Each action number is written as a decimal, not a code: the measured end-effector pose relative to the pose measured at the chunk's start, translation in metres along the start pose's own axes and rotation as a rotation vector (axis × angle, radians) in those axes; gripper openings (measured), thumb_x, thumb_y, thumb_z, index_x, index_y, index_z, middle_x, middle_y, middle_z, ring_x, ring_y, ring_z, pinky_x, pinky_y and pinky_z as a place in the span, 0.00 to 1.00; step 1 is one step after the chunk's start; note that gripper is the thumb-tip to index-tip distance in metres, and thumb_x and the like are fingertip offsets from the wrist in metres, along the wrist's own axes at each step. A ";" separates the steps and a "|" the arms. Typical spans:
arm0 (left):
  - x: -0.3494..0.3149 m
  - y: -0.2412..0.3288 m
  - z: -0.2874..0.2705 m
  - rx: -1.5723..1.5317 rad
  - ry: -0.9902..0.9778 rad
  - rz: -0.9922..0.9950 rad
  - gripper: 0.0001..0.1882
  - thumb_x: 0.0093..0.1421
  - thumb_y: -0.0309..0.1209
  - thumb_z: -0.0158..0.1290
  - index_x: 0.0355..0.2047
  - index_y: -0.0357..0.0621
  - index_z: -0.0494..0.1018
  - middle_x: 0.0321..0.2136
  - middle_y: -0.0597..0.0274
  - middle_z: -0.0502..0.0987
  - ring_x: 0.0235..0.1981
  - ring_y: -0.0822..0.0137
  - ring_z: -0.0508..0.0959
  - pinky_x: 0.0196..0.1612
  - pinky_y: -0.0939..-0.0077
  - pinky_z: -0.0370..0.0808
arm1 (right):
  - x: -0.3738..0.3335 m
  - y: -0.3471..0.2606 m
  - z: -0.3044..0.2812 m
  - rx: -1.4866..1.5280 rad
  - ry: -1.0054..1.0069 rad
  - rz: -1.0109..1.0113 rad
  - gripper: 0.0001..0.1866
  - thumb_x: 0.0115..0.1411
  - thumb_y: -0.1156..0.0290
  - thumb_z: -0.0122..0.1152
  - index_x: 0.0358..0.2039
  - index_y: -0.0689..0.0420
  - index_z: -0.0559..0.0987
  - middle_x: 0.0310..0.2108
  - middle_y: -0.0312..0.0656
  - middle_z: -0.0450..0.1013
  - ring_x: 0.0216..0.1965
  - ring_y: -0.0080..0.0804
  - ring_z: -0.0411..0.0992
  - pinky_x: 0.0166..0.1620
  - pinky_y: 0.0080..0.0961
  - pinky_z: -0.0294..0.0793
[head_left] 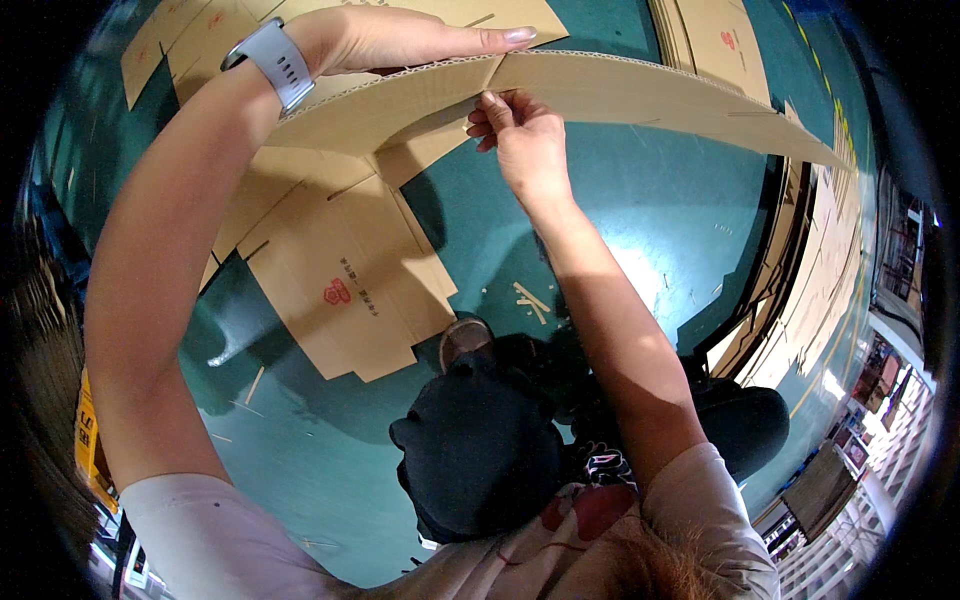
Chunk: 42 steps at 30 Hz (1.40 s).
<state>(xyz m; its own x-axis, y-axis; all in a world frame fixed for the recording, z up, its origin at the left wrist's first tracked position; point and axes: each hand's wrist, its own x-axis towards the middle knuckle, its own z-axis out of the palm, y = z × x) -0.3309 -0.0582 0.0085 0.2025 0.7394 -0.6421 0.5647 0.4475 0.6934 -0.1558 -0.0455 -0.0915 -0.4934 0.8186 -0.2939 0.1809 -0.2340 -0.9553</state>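
A large brown cardboard sheet (630, 85) stands on edge in front of me, its corrugated upper rim curving across the view. My left hand (400, 40) grips it at that rim, thumb stretched along the edge; the other fingers are mostly hidden. Just below the rim, near a crease, my right hand (525, 140) is closed in a pinch against the near face. A small pale bit shows by its curled fingers, too small to name. Under the sheet at the left lies a flat cut cardboard blank (350, 270) with a red printed mark.
Stacked cardboard sheets (800, 270) lie at the right, with another stack (715, 45) at the far right. More flat cardboard (190, 45) covers the far left. Thin cardboard scraps (532, 302) are scattered on the green floor (640, 190) near my shoe (466, 338).
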 end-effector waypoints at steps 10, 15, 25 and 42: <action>-0.004 0.006 -0.008 0.063 0.007 -0.020 0.44 0.50 0.70 0.39 0.41 0.39 0.76 0.38 0.51 0.76 0.41 0.64 0.74 0.48 0.73 0.68 | 0.006 -0.001 0.000 0.034 -0.024 -0.004 0.11 0.61 0.70 0.51 0.30 0.66 0.75 0.22 0.40 0.73 0.21 0.24 0.71 0.24 0.20 0.70; 0.004 -0.006 -0.006 0.171 0.143 0.106 0.43 0.50 0.69 0.41 0.41 0.39 0.76 0.41 0.47 0.75 0.43 0.62 0.74 0.50 0.72 0.65 | 0.008 -0.003 0.001 0.037 -0.045 -0.008 0.11 0.61 0.70 0.51 0.30 0.66 0.75 0.21 0.40 0.73 0.21 0.23 0.71 0.24 0.21 0.70; 0.008 0.001 -0.011 0.262 0.064 0.143 0.40 0.53 0.64 0.42 0.40 0.33 0.75 0.41 0.45 0.76 0.42 0.59 0.74 0.49 0.72 0.65 | 0.010 -0.002 0.001 0.050 -0.039 0.016 0.11 0.62 0.70 0.50 0.30 0.67 0.74 0.22 0.40 0.72 0.22 0.24 0.71 0.25 0.21 0.71; 0.010 0.002 -0.011 0.242 0.037 0.217 0.35 0.55 0.58 0.43 0.43 0.36 0.74 0.42 0.49 0.75 0.44 0.61 0.72 0.52 0.73 0.63 | 0.004 -0.010 -0.002 0.105 -0.078 0.095 0.12 0.63 0.69 0.48 0.34 0.68 0.73 0.28 0.44 0.73 0.27 0.29 0.72 0.31 0.24 0.75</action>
<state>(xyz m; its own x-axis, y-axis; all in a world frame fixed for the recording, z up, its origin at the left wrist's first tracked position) -0.3368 -0.0441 0.0066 0.3121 0.8242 -0.4726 0.6863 0.1485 0.7120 -0.1583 -0.0392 -0.0827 -0.5438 0.7478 -0.3810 0.1423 -0.3653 -0.9200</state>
